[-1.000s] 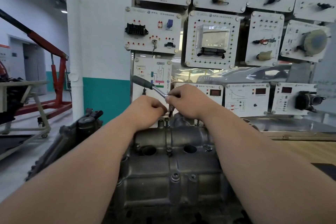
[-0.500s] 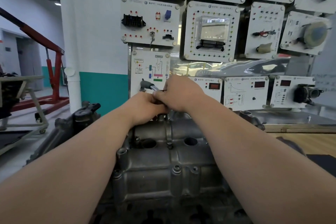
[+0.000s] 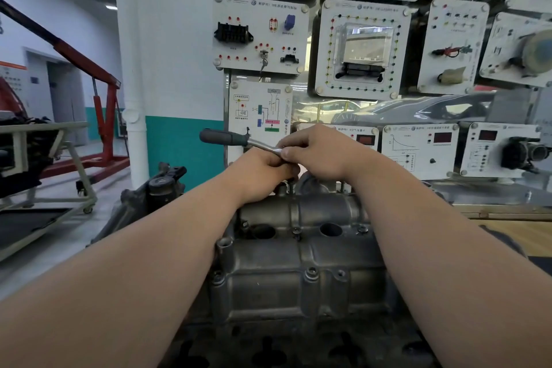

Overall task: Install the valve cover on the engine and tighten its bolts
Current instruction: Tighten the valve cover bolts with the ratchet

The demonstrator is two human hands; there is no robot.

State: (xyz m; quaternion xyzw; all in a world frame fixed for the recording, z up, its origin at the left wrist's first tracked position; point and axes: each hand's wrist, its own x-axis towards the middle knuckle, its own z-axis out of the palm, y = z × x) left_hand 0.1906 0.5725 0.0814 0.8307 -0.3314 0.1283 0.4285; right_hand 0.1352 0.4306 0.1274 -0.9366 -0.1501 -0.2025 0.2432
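Lying grey and grimy between both forearms, valve cover (image 3: 298, 263) | two round wells dark inside, bolts (image 3: 311, 272) seated | right hand (image 3: 316, 149) grip pinching ratchet (image 3: 227, 137) at its metal neck, black handle pointing left | left hand (image 3: 263, 170) grip curled beneath ratchet head at cover's far edge; what it holds: cannot tell

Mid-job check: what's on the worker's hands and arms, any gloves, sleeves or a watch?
Nothing worn that shows. The left hand and right hand are bare, without gloves, and no rings show on the visible fingers. The left forearm and right forearm are bare to the frame's edge: no sleeves, watch or wristband.
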